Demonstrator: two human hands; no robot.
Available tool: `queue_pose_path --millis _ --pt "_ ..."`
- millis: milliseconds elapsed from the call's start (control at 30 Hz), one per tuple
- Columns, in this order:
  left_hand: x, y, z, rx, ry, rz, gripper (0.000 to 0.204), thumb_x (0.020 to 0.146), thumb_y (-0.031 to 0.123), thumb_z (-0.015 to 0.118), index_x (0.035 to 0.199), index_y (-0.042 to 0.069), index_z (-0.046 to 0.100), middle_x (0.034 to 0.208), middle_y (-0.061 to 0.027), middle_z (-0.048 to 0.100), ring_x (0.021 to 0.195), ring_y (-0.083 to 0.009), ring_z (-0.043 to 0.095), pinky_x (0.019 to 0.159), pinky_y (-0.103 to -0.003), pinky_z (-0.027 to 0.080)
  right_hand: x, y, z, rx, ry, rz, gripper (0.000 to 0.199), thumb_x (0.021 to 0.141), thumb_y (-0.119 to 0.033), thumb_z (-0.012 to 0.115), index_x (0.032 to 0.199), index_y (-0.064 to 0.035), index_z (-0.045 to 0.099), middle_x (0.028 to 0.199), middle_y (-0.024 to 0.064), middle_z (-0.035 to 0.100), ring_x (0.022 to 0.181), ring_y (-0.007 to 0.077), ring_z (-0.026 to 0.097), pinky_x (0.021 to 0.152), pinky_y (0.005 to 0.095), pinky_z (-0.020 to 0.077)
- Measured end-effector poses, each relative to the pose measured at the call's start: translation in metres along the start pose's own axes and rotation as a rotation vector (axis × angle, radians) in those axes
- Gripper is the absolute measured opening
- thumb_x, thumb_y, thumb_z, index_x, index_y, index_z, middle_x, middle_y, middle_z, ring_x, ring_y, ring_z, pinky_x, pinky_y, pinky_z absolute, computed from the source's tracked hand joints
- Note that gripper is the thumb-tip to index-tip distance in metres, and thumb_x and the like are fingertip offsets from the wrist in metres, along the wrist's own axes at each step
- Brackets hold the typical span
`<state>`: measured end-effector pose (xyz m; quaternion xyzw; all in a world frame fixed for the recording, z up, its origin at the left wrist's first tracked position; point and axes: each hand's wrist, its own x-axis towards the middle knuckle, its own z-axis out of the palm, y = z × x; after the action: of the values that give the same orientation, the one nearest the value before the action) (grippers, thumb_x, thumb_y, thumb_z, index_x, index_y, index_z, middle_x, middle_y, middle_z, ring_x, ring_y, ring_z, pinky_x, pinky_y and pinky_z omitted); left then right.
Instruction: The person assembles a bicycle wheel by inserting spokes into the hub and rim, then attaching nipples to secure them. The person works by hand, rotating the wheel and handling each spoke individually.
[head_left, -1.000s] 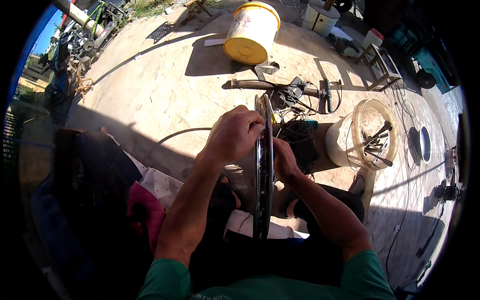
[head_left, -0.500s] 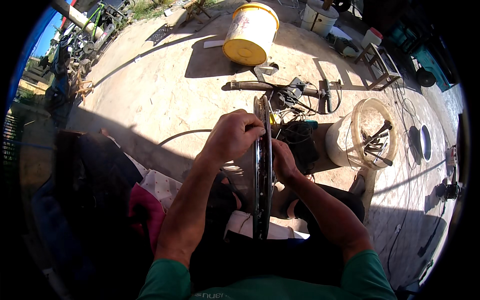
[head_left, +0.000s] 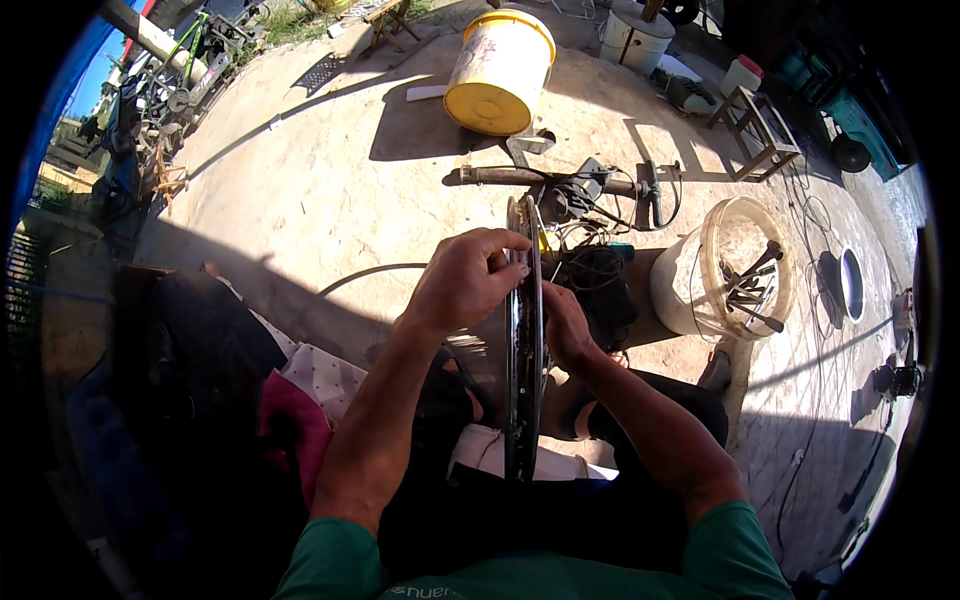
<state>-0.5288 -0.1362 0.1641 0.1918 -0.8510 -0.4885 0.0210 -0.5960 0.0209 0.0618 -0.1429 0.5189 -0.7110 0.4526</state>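
Observation:
A narrow black wheel rim (head_left: 521, 380) stands upright on edge between my legs, its inner groove facing me. My left hand (head_left: 468, 280) is at its upper left side. The index finger reaches across the groove, the thumb bends in below it, and the other fingers are curled. Anything small between thumb and finger cannot be made out. On the right side, my right hand (head_left: 567, 328) is closed against the rim, its fingertips partly hidden behind it. Beyond the rim lie a bicycle-like handlebar (head_left: 500, 176) and tangled dark cables (head_left: 590, 275).
To the right stands a whitish bucket (head_left: 688, 285) with metal tools (head_left: 752, 290) at its mouth. A yellow-and-white bucket (head_left: 498, 75) lies ahead in sunlight. A small stool frame (head_left: 757, 135) and a metal ring (head_left: 851, 284) are farther right. Bicycle parts (head_left: 165, 105) are heaped at far left.
My left hand has shifted slightly down. Its index finger has straightened over the rim and parted from the thumb. The right hand and rim have hardly moved.

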Motion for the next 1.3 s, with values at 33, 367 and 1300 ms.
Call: queue_pose_path --millis 33,367,1300 --pt "0.000 0.005 -0.002 0.016 -0.037 -0.093 0.014 0.085 0.012 0.075 0.094 0.001 0.074 0.083 -0.0077 0.067 0.072 -0.0132 0.061 0.067 -0.029 0.050 0.001 0.002 -0.003 0.011 0.004 0.012 0.040 0.102 -0.041 0.050 0.082 -0.0085 0.062 0.064 -0.0086 0.040 0.054 0.0025 0.031 0.049 0.0230 0.0225" --pt "0.003 -0.019 0.010 -0.063 0.089 0.197 0.016 0.086 0.013 0.074 0.098 0.003 0.074 0.068 -0.0012 0.060 0.061 -0.0071 0.052 0.057 -0.026 0.044 0.002 0.006 -0.003 0.020 0.007 0.024 0.040 0.102 -0.041 0.050 0.081 -0.0087 0.062 0.063 -0.0087 0.040 0.053 0.0027 0.031 0.049 0.0233 0.0220" --pt "0.002 -0.006 0.008 -0.126 0.114 -0.011 0.020 0.089 0.017 0.073 0.101 0.001 0.069 0.067 0.0003 0.058 0.051 -0.0037 0.043 0.048 -0.023 0.035 0.003 0.003 -0.002 0.006 0.042 0.029 0.039 0.100 -0.042 0.052 0.081 -0.0094 0.063 0.062 -0.0091 0.038 0.053 0.0029 0.031 0.049 0.0242 0.0216"
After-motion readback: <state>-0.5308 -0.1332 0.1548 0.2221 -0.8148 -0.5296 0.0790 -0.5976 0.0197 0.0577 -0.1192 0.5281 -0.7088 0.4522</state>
